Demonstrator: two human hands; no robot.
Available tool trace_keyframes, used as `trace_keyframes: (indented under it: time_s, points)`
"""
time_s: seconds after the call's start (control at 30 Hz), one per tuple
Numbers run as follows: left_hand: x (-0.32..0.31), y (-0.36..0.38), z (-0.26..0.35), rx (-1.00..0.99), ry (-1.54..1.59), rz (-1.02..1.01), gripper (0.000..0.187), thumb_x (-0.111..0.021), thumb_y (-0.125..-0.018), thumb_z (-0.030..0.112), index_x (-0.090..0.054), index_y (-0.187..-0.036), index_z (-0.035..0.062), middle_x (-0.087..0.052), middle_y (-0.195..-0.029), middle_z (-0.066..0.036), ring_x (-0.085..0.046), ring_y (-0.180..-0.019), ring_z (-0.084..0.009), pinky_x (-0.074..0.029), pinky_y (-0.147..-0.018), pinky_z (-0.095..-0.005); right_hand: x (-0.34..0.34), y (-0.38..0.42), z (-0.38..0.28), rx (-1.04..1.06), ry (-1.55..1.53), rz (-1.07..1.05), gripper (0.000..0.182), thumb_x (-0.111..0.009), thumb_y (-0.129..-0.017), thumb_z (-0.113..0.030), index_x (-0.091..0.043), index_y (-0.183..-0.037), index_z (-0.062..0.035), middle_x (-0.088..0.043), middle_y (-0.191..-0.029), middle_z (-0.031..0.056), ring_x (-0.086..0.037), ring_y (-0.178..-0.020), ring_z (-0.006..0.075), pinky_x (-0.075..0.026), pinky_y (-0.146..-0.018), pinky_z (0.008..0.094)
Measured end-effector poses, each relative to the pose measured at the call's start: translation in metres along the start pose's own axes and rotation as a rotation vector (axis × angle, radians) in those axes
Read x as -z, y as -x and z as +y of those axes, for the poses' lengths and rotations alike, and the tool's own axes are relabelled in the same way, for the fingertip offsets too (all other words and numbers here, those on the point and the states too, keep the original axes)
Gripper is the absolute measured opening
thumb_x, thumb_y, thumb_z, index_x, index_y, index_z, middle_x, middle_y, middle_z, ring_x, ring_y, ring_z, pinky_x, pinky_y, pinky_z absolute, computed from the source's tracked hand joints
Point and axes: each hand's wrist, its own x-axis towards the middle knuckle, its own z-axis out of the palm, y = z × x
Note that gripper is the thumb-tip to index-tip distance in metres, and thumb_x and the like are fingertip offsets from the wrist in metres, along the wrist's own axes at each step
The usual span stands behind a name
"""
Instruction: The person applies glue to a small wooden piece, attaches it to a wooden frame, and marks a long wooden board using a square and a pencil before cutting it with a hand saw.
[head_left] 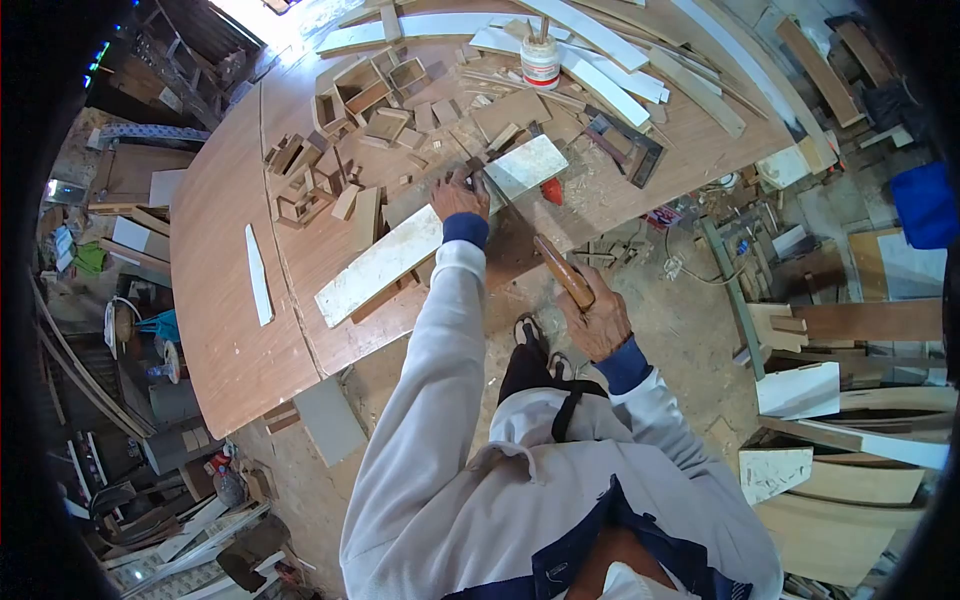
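My right hand (597,315) is wrapped round the brown wooden handle (564,272) of a long, narrow, dark tool that looks like a file. Its blade (510,206) runs up and left to a spot beside the fingers of my left hand (461,192). That hand rests with bent fingers over a long whitish board (385,264) near the table edge. Whatever lies under those fingertips is mostly hidden. A small red object (552,190) lies just right of the board.
The brown table (215,300) carries small wooden box frames (366,95), a white tub (540,62) with sticks in it, and long white strips (600,85). A thin white offcut (258,275) lies at left. Boards (800,390) are stacked at the right.
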Motion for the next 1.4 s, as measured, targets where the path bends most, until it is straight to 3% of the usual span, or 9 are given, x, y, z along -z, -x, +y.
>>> trace_keyframes:
  time_s: [0.03, 0.17, 0.23, 0.27, 0.4, 0.47, 0.87, 1.2, 1.4]
  points:
    - [0.001, 0.004, -0.002, -0.082, -0.049, 0.034, 0.033, -0.056, -0.083, 0.034, -0.062, -0.112, 0.0168, -0.058, -0.123, -0.013, -0.048, -0.118, -0.0340, -0.027, -0.106, -0.0520, 0.001, 0.000, 0.000, -0.009, -0.009, 0.008, 0.042, -0.060, -0.084, -0.022, -0.051, -0.122, -0.0068, -0.063, -0.077, 0.0241, -0.062, -0.070, 0.0441, -0.051, -0.065, 0.0474]
    - [0.017, 0.029, 0.000, -0.025, -0.170, 0.063, 0.050, -0.054, -0.084, 0.038, -0.050, -0.127, 0.0131, -0.048, -0.135, -0.013, -0.040, -0.126, -0.0339, -0.018, -0.108, -0.0600, 0.003, 0.000, 0.004, 0.025, -0.022, 0.018, 0.045, -0.060, -0.083, -0.020, -0.051, -0.123, -0.0043, -0.063, -0.082, 0.0257, -0.063, -0.074, 0.0432, -0.052, -0.067, 0.0453]
    - [0.022, 0.036, -0.011, -0.195, -0.111, -0.050, 0.065, -0.053, -0.085, 0.047, -0.044, -0.135, 0.0071, -0.043, -0.139, -0.014, -0.034, -0.132, -0.0338, -0.013, -0.110, -0.0608, 0.001, 0.000, 0.009, 0.050, -0.044, 0.023, 0.045, -0.060, -0.082, -0.020, -0.052, -0.123, -0.0039, -0.063, -0.084, 0.0257, -0.064, -0.075, 0.0429, -0.052, -0.067, 0.0442]
    - [0.025, 0.038, -0.016, -0.275, -0.165, -0.081, 0.069, -0.053, -0.085, 0.049, -0.039, -0.140, 0.0085, -0.040, -0.143, -0.014, -0.032, -0.134, -0.0340, -0.012, -0.111, -0.0591, 0.001, -0.001, 0.011, 0.070, -0.067, 0.031, 0.045, -0.060, -0.082, -0.019, -0.052, -0.124, -0.0035, -0.064, -0.086, 0.0256, -0.064, -0.076, 0.0425, -0.053, -0.067, 0.0431]
    - [0.030, 0.039, -0.019, -0.324, -0.186, -0.109, 0.071, -0.053, -0.086, 0.050, -0.036, -0.141, 0.0085, -0.038, -0.144, -0.014, -0.031, -0.135, -0.0337, -0.012, -0.111, -0.0593, 0.003, -0.002, 0.009, 0.023, -0.126, 0.027, 0.043, -0.061, -0.082, -0.018, -0.055, -0.122, -0.0024, -0.065, -0.087, 0.0240, -0.065, -0.077, 0.0408, -0.053, -0.068, 0.0402]
    - [0.031, 0.039, -0.017, -0.307, -0.149, -0.133, 0.073, -0.052, -0.086, 0.053, -0.036, -0.141, 0.0086, -0.038, -0.144, -0.014, -0.031, -0.135, -0.0333, -0.013, -0.110, -0.0593, 0.002, 0.001, 0.009, 0.115, -0.147, 0.153, 0.041, -0.062, -0.082, -0.016, -0.056, -0.120, -0.0017, -0.066, -0.088, 0.0228, -0.067, -0.079, 0.0385, -0.053, -0.069, 0.0376]
    - [0.027, 0.037, -0.020, -0.301, -0.174, -0.145, 0.075, -0.051, -0.085, 0.056, -0.035, -0.142, 0.0096, -0.035, -0.146, -0.011, -0.030, -0.135, -0.0315, -0.013, -0.111, -0.0584, 0.010, 0.015, 0.011, 0.086, -0.141, 0.095, 0.041, -0.063, -0.082, -0.013, -0.056, -0.121, -0.0008, -0.065, -0.083, 0.0228, -0.069, -0.075, 0.0323, -0.052, -0.066, 0.0343]
    - [0.029, 0.038, -0.019, -0.298, -0.172, -0.132, 0.075, -0.053, -0.084, 0.056, -0.036, -0.141, 0.0099, -0.036, -0.145, -0.010, -0.031, -0.134, -0.0311, -0.015, -0.110, -0.0585, 0.013, 0.022, 0.007, 0.035, -0.115, 0.057, 0.041, -0.063, -0.082, -0.014, -0.055, -0.120, 0.0008, -0.065, -0.084, 0.0237, -0.069, -0.075, 0.0342, -0.053, -0.068, 0.0354]
    - [0.031, 0.038, -0.016, -0.278, -0.134, -0.158, 0.075, -0.058, -0.083, 0.050, -0.033, -0.142, 0.0111, -0.035, -0.145, -0.010, -0.029, -0.136, -0.0296, -0.014, -0.110, -0.0605, 0.024, 0.038, -0.003, -0.028, -0.100, 0.032, 0.041, -0.062, -0.084, -0.016, -0.054, -0.120, -0.0003, -0.065, -0.096, 0.0234, -0.066, -0.083, 0.0391, -0.053, -0.071, 0.0392]
